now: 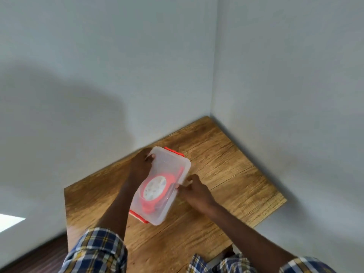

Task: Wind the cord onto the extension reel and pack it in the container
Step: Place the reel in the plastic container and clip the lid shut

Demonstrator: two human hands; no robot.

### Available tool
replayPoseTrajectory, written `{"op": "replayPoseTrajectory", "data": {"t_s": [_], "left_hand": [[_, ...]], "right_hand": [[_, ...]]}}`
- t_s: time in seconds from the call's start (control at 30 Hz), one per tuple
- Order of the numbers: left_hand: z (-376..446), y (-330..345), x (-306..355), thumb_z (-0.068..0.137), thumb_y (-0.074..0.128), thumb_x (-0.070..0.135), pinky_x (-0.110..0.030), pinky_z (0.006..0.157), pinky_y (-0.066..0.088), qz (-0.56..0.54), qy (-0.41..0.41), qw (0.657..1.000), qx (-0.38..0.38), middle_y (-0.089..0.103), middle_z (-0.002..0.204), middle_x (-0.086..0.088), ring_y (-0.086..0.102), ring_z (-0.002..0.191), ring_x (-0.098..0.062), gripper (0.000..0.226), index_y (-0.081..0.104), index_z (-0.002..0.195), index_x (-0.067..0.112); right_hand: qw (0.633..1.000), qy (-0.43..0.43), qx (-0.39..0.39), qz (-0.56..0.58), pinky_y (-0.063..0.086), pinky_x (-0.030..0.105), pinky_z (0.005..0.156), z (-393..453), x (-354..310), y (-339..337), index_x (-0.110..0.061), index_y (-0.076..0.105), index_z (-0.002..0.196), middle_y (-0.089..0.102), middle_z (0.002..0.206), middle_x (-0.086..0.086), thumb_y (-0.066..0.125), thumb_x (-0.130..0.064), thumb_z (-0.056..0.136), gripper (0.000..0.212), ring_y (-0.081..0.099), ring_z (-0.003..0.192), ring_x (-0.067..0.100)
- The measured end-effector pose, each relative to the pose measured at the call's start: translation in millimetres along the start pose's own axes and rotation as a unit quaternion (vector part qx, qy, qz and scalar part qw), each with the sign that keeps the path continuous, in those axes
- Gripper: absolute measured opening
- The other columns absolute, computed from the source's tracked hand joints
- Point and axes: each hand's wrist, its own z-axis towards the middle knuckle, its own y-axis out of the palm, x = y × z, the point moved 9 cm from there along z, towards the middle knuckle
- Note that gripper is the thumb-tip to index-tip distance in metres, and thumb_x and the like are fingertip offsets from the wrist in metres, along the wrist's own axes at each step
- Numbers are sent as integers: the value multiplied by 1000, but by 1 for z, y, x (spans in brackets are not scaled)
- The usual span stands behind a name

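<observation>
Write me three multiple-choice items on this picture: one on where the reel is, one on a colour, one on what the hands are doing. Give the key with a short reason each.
1. Where is the extension reel?
A. Inside the clear container
B. On the bare wooden table
C. On the floor

2. What colour are the latches at the container's two ends?
A. Blue
B. Orange-red
C. Black

3. What are the hands doing?
A. Both hang idle, away from the container
B. The left hand and right hand touch the container's opposite long sides
C. One hand lifts the reel in the air

Key: 1 A, the reel shows through the clear plastic. 2 B, both end latches are orange-red. 3 B, each hand's fingers meet a long edge.
</observation>
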Motion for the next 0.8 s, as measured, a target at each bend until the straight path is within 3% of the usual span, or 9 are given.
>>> {"op": "replayPoseTrajectory", "data": {"t_s": [0.1,0.2,0.33,0.47,0.5,0.57,0.67,0.73,0.8], "left_hand": [[-12,-19,-31,113,51,25,-34,92,41,-20,-73,997,-9,69,134,-23,64,122,-39,33,66,133,4],[-50,-39,-57,113,51,30,-36,93,53,-96,-77,992,-42,71,134,-12,67,118,-28,31,66,136,15],[-127,-54,-115,105,68,36,-36,76,65,-305,-147,941,-14,81,116,-6,79,101,-25,22,71,125,27],[-189,-79,-183,108,60,14,-49,86,64,-385,-215,889,123,78,122,-15,76,108,-35,27,67,134,16],[-197,-84,-191,109,58,13,-53,92,63,-394,-217,882,139,77,125,-16,74,112,-38,29,64,138,15],[-208,-98,-200,112,54,15,-53,94,63,-400,-212,876,168,74,128,-18,73,114,-38,31,59,142,14],[-207,-114,-198,114,50,18,-38,82,66,-392,-195,879,190,73,127,-15,77,105,-24,30,55,143,22],[-201,-119,-201,114,49,19,-48,93,64,-386,-187,883,191,71,132,-14,75,112,-28,34,51,148,25],[-194,-121,-203,114,49,21,-57,104,57,-382,-177,888,183,69,137,-13,70,121,-33,34,50,147,28]], "right_hand": [[996,-73,-56,17,52,38,100,0,-34,34,-29,31,152,60,136,-8,71,-44,92,74,61,125,19],[990,-114,-75,24,48,42,110,0,-50,56,-30,20,159,54,149,-3,64,-33,100,73,56,133,21],[983,-148,-107,13,53,31,97,0,-73,96,-34,29,156,59,140,-8,59,-37,104,60,62,126,17],[974,-167,-139,-59,55,42,99,4,-100,157,-27,40,153,62,142,-1,55,-29,106,50,63,125,24],[972,-174,-137,-78,56,38,95,4,-105,170,-26,41,153,63,143,1,53,-26,106,49,64,125,25],[966,-193,-125,-115,55,29,81,4,-119,196,-25,43,153,64,140,3,51,-23,107,46,66,120,26],[960,-209,-72,-168,59,42,87,8,-133,212,-24,46,149,67,133,7,49,-23,107,42,68,115,31],[959,-207,-60,-185,59,48,88,14,-134,218,-25,46,149,68,131,8,49,-26,108,41,69,112,32],[959,-205,-65,-185,60,43,85,19,-133,221,-29,43,150,68,132,5,47,-29,109,41,70,111,30]]}}
